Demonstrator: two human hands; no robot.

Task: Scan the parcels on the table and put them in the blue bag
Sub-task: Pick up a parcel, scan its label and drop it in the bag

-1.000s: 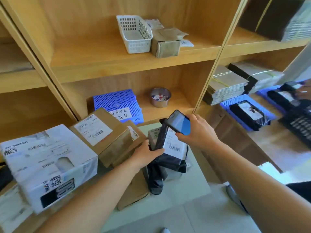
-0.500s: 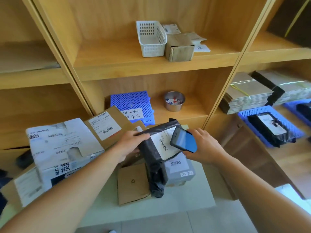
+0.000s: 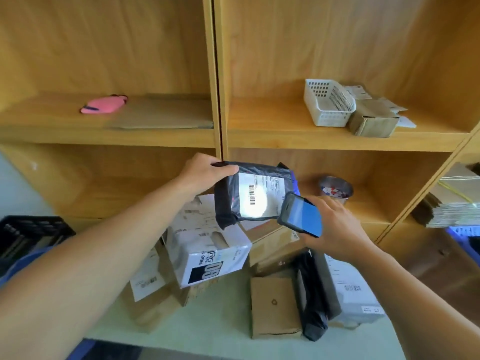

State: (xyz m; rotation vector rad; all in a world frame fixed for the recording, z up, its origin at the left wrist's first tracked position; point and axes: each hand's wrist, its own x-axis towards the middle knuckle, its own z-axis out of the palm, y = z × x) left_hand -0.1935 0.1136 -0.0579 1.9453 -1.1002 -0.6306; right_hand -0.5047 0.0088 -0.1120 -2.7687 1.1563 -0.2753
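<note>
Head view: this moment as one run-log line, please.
step: scan | left hand: grips black parcel above boxes | right hand: holds phone by label | label: bright light spot | parcel: not yet bagged

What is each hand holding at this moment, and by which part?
The left hand grips the black parcel by its upper left corner. The right hand holds the phone by its lower right end, beside the parcel's label.

A parcel-sorting depot: labelled brown cardboard boxes (image 3: 145, 309) heap below where the left hand (image 3: 205, 172) grips a black plastic mailer (image 3: 257, 197), tall wooden shelving (image 3: 285, 137) stands behind, and bundled flat cardboard sheets (image 3: 454, 206) lie far right.
</note>
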